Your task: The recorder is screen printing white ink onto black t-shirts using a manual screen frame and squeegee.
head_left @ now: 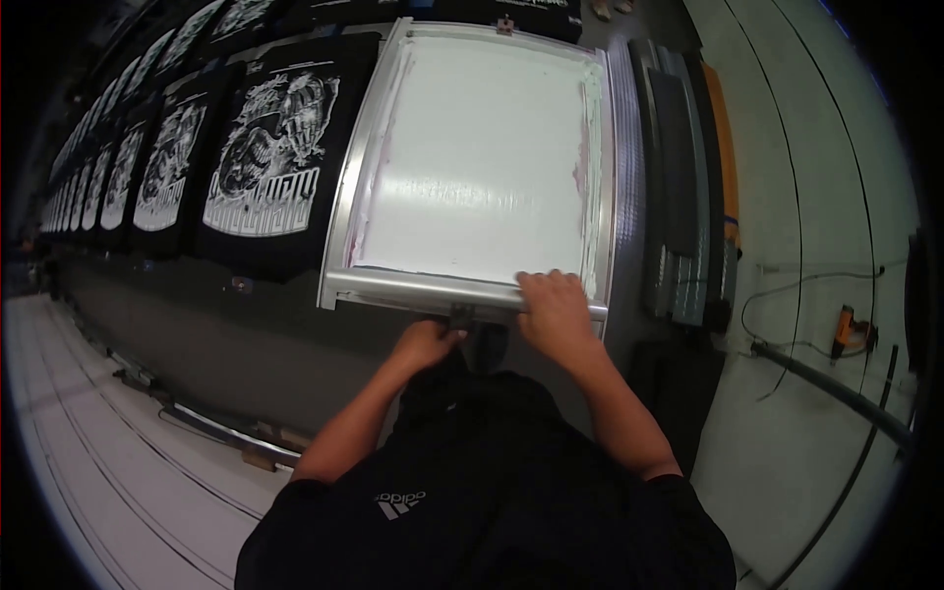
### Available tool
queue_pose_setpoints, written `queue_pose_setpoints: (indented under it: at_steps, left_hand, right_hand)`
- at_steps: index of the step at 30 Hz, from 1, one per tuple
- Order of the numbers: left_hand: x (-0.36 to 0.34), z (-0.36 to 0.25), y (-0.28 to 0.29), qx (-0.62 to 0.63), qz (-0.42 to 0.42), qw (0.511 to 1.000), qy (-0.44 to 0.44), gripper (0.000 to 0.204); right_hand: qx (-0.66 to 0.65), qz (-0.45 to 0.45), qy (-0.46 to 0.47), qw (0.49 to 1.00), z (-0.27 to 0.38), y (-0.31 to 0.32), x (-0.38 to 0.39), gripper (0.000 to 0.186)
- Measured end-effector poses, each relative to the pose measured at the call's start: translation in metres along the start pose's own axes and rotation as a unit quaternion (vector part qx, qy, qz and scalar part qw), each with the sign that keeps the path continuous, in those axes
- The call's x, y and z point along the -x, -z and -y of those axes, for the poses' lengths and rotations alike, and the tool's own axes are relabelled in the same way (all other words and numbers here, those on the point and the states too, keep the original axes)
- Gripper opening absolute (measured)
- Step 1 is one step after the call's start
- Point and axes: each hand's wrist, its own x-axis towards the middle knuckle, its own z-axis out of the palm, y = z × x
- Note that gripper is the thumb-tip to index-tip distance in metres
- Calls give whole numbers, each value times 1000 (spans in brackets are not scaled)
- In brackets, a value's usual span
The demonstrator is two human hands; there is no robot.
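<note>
A screen printing frame [346,197] with a silver metal border lies in front of me, its mesh [482,147] covered in pale white, with smeared ink along the sides. My right hand [558,313] is closed over the near metal bar [423,285], toward its right end, fingers curled over the top. Below that bar, left of its middle, my left hand [429,344] has its fingers at a small dark clamp [461,317]. The fingers look pinched there, but their exact grip is partly hidden. Another clamp [505,25] sits at the frame's far edge.
Black shirts [270,147] with white prints lie in a long row to the left. Right of the frame stand long metal rails [678,187] and an orange strip [725,147]. An orange power tool [849,332] and cables lie on the pale floor [787,295].
</note>
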Motion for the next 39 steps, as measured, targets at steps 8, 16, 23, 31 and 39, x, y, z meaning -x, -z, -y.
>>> queue_pose_setpoints:
  at_steps: [8,16,23,31,39]
  left_hand:
    - [15,108,109,159,-468,869,11,23]
    - [-68,113,140,293,-387,874,-31,47]
    - [-30,-49,74,386,-365,846,-50,34]
    - [-126,-295,-42,387,-324,836,-215,57]
    - [-188,-419,-41,393,-415,777,-264,54]
  right_hand:
    - [-419,-69,-158,891,-127,-18,16,31]
    - [-587,-98,-194,780,-154,-47,-1,34]
    - [-584,-129,-204,775,-282,38,92,36]
    - [-411,-257,-182,856,-579,205,260,54]
    - [-427,-298,-171,836,-689,265,194,61]
